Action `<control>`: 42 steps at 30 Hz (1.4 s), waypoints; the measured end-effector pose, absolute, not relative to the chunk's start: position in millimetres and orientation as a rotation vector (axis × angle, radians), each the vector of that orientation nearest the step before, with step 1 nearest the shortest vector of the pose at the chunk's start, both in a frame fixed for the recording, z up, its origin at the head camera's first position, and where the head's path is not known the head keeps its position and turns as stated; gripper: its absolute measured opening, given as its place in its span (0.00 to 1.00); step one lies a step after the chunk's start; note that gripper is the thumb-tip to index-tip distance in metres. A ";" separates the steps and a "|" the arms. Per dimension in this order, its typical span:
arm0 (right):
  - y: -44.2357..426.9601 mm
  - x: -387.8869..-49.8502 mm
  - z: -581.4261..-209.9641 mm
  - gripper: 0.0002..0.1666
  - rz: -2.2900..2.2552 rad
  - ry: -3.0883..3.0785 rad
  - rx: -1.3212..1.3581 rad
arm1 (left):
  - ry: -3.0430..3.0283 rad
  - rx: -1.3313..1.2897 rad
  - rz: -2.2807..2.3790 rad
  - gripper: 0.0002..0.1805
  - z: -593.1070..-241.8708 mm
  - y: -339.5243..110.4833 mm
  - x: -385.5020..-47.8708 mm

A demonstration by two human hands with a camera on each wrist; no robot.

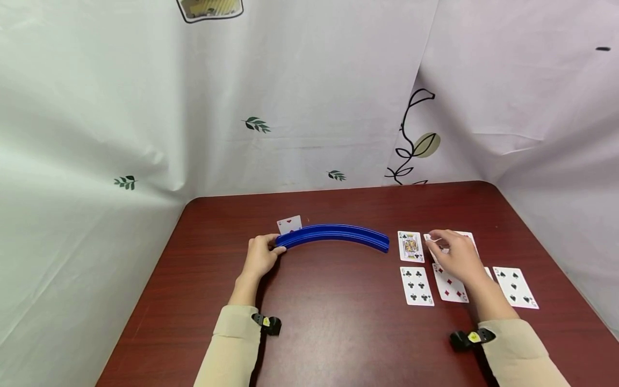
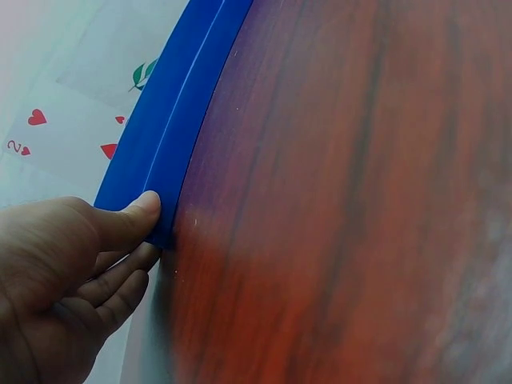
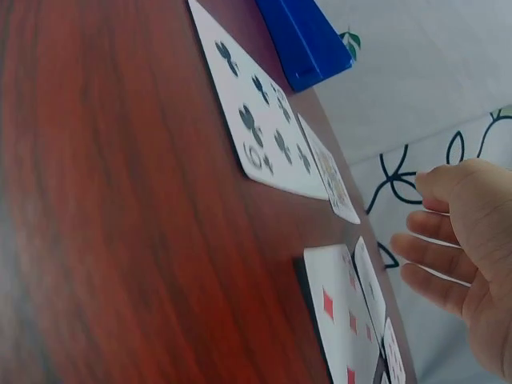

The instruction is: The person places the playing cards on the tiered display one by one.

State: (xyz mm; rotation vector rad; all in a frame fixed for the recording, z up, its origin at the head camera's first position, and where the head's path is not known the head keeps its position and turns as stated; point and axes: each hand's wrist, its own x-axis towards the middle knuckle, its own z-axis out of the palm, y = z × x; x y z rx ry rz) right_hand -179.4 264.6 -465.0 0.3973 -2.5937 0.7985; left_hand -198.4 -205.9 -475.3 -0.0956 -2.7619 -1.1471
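A curved blue card holder [image 1: 333, 232] lies across the table, and my left hand [image 1: 261, 255] pinches its left end, the thumb [image 2: 144, 210] on its near face. In that holder, near the left end, a two of hearts [image 1: 290, 222] stands up. My right hand [image 1: 456, 255] is over the face-up cards on the right, its fingers loosely bent; no card shows between them in the right wrist view. Closest to it are a five of diamonds [image 1: 450, 287] and a card [image 1: 427, 237] partly hidden by the fingers. Left of these lie a king of clubs [image 1: 411, 247] and a six of clubs [image 1: 417, 286].
A five of spades [image 1: 515, 287] lies to the right of my forearm. Another card [image 1: 469, 236] shows behind the right hand, and one more is mostly covered by the wrist. White curtains [image 1: 309, 97] hang close around the back and sides of the brown table [image 1: 329, 322].
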 end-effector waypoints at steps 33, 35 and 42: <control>304.2 -166.0 -469.8 0.17 0.763 -2.624 0.313 | -2.798 -0.061 -1.142 0.16 -472.2 -206.0 -196.9; 306.5 -165.9 -469.9 0.17 0.760 -2.621 0.307 | -2.797 -0.063 -1.137 0.17 -471.8 -205.8 -197.1; 315.3 -164.9 -470.1 0.14 0.733 -2.635 0.277 | -2.797 -0.067 -1.137 0.17 -473.2 -205.7 -197.6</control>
